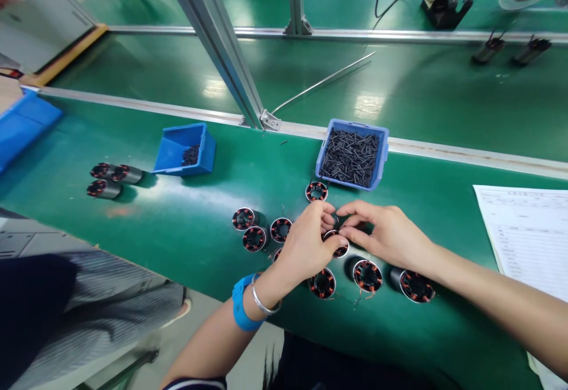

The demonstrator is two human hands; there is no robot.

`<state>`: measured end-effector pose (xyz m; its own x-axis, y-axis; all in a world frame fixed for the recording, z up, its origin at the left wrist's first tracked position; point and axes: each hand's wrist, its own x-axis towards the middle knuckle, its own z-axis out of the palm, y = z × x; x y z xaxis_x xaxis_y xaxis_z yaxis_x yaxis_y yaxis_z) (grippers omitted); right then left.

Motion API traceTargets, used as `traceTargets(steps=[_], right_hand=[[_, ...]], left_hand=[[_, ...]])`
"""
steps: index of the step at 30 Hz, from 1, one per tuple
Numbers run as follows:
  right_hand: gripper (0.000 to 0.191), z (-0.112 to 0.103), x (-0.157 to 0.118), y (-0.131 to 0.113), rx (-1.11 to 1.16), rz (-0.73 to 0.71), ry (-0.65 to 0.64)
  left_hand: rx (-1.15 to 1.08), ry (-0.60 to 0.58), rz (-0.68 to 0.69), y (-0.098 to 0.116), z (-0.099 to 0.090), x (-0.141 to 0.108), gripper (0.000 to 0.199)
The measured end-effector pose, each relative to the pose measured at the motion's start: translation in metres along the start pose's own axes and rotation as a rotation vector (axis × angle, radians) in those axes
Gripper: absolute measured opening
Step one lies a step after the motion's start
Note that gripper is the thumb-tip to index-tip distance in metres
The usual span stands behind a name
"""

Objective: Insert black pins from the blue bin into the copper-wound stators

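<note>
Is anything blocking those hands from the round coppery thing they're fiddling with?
No, nothing visible is in the way. The left hand and right hand are both right at the copper-wound stator, partly covering it. Other stators stand nearby, but not between.

Green bench (pixel 186 242) | metal cylinders (pixel 129 174): 3 left, others centre | blue bin (pixel 206 150) | periwinkle bin (pixel 346 182) | printed sheet (pixel 528 233), right
</note>
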<state>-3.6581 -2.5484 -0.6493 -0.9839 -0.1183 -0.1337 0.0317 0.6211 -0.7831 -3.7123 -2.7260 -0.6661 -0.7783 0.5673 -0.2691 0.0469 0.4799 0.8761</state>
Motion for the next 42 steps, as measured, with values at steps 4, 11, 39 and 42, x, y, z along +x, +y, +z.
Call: traceTargets(steps=[4, 11, 39, 42], right_hand=[[0.019, -0.028, 0.016, -0.006, -0.12, -0.127, 0.134], [0.029, -0.052, 0.086, 0.013, -0.812, -0.226, 0.147], [0.027, -0.042, 0.047, -0.03, -0.283, -0.355, -0.26], [0.026, -0.042, 0.048, -0.033, -0.314, -0.369, -0.269]], left_hand=[[0.015, -0.06, 0.069, -0.002, -0.004, -0.001, 0.04], [0.037, 0.035, 0.18, -0.003, 0.0, 0.0, 0.013], [-0.021, 0.035, 0.132, 0.002, -0.004, -0.002, 0.008], [-0.024, 0.032, 0.125, 0.002, -0.003, -0.002, 0.009]])
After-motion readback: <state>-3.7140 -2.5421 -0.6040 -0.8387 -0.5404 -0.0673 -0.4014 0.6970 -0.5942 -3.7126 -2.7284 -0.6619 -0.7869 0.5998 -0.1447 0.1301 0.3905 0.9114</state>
